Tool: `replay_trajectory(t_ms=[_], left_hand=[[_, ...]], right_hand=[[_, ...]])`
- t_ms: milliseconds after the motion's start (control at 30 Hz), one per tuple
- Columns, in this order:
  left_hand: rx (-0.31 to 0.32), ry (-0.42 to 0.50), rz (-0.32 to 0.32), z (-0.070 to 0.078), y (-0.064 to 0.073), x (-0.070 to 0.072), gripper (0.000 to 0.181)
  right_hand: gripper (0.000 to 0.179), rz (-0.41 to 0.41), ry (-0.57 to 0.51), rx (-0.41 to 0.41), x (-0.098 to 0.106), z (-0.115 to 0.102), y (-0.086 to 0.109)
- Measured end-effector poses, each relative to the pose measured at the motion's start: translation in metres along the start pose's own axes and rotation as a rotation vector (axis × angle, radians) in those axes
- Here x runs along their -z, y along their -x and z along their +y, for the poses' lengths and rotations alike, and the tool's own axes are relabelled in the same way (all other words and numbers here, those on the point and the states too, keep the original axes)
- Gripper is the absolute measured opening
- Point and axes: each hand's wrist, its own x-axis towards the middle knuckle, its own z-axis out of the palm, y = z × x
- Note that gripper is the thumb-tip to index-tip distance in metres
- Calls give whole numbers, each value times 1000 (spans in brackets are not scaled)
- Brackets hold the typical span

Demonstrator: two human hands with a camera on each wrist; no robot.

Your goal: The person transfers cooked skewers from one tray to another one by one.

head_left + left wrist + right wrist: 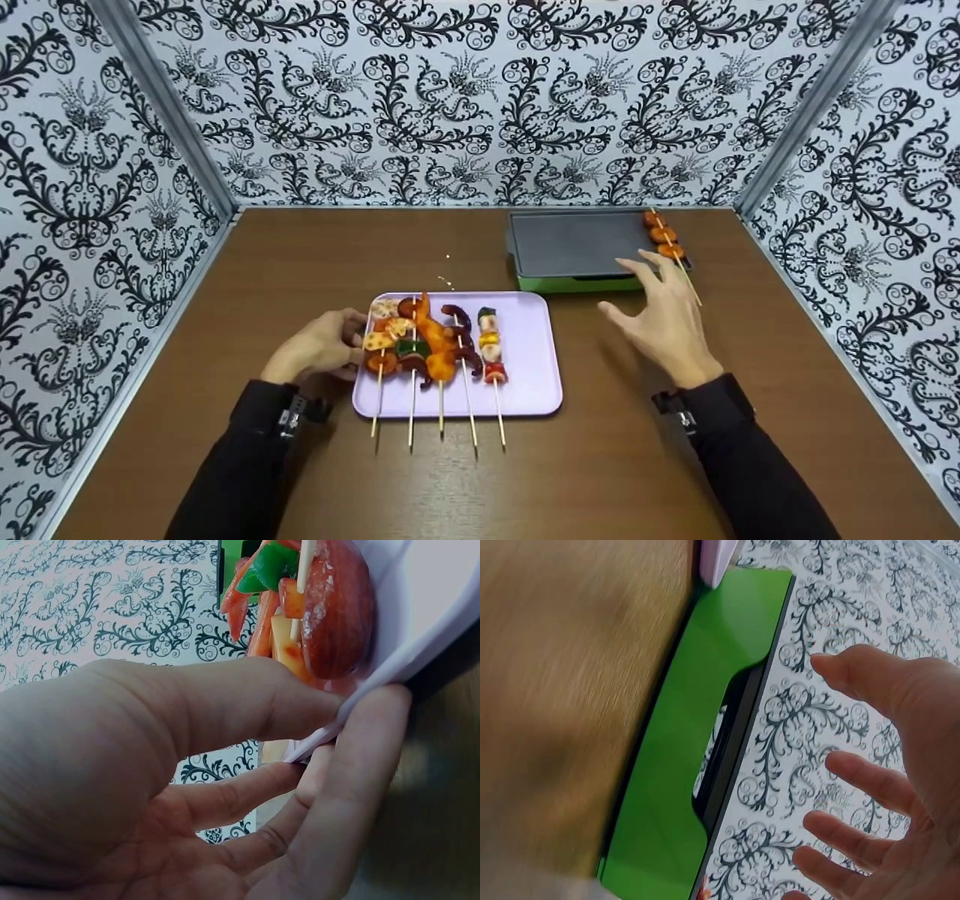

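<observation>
My left hand (319, 349) pinches the left rim of a light purple tray (534, 352), thumb above and fingers below, as the left wrist view shows. On the tray lie several food skewers, their bare sticks pointing toward me past the front edge. Among them are a vegetable-and-meat skewer (490, 346), a dark red tentacle-like skewer (464, 341) and an orange one (437, 337). My right hand (669, 326) hovers with spread fingers in front of a grill (577, 244), holding nothing. A skewer of round orange-brown pieces (663, 235) lies along the grill's right edge, stick overhanging the front.
The grill has a flat dark plate and a green base (675, 712) with a handle cutout. It stands at the back right, close behind the tray's right corner. Small crumbs (448, 283) dot the brown table (360, 247). Patterned walls (420, 97) enclose the back and sides.
</observation>
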Motion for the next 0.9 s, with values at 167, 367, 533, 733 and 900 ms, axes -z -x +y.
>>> replay_trajectory(t_ms=[167, 367, 533, 733, 900], left_hand=[[7, -5, -7, 2, 1, 1, 62], [15, -17, -4, 1, -1, 1, 61], [8, -36, -7, 0, -1, 1, 60], [8, -33, -23, -1, 0, 2, 61], [10, -26, -20, 0, 0, 2, 62]], right_hand=[[74, 24, 4, -40, 5, 11, -3], [77, 68, 19, -99, 10, 23, -3], [80, 84, 15, -160, 14, 32, -3], [79, 82, 18, -208, 16, 44, -2], [82, 89, 21, -242, 15, 54, -1]])
